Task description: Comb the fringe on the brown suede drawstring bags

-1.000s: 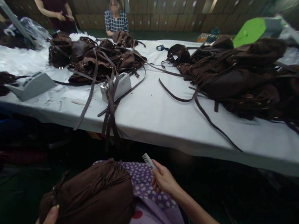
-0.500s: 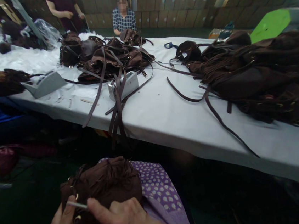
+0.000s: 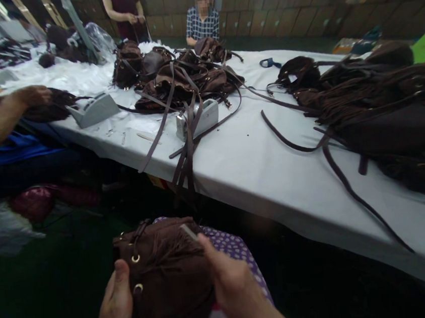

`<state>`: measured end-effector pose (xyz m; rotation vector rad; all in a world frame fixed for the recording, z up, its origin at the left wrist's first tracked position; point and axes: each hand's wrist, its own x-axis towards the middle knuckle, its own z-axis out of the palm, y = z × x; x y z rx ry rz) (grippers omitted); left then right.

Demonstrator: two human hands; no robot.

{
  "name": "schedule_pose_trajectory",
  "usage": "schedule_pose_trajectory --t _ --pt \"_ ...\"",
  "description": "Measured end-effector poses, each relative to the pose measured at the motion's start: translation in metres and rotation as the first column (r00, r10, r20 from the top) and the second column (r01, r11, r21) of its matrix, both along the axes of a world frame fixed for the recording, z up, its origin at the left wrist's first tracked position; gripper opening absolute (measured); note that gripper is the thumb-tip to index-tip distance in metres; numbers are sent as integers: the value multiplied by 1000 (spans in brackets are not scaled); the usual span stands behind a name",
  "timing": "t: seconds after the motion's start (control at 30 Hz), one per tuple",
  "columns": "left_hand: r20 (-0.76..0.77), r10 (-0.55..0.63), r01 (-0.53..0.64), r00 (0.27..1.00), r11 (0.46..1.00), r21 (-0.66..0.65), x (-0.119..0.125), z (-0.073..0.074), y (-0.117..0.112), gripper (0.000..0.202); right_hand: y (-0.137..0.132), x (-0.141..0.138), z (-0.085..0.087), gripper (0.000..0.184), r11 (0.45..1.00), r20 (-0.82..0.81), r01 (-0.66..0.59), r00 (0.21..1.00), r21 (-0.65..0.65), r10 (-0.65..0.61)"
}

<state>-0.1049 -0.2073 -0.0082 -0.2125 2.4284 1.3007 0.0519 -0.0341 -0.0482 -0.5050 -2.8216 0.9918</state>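
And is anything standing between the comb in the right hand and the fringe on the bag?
Nothing visible does. The grey comb in the right hand extends over the fringe of the brown bag; whether it touches is unclear. The left hand is off to the side, against the bag's eyelet edge.

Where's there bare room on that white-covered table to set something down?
The widest bare patch of white tablecloth is at the front, between the strap-draped tape dispenser and the loose brown straps to its right. It's crowded behind that dispenser and at far right, under heaped brown bags.
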Motion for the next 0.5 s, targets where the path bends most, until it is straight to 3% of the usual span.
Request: schedule_pose_trajectory --t 0.07,0.1,0.13,0.2,0.3,0.37,0.43,0.5 --pt "88 -10 8 996 1000 16 -2 -1 0 61 -31 -23 4 72 973 -92 -216 970 80 223" --pt "125 -4 2 992 1000 11 -3 -1 -2 63 -36 -30 1 75 961 -48 -246 966 125 254" --pt "137 4 -4 991 1000 1 -5 -2 -5 64 -33 -33 -7 76 961 39 -224 975 163 221" --pt "128 50 -43 991 998 -54 -9 -2 -12 65 -7 -26 -28 74 970 294 -102 955 221 34" --pt "133 72 -61 988 995 -83 -11 -4 -18 64 50 3 -52 70 957 632 73 737 281 -241" --pt "161 43 -39 986 999 -24 -9 -4 -16 63 68 17 -49 65 942 672 201 661 268 -333" --pt "175 14 -20 984 999 30 -5 -3 -10 64 56 17 -29 60 944 548 284 769 169 -330" --pt "168 -3 -4 986 999 41 -3 0 -2 65 23 2 -5 60 985 293 169 940 37 -172"
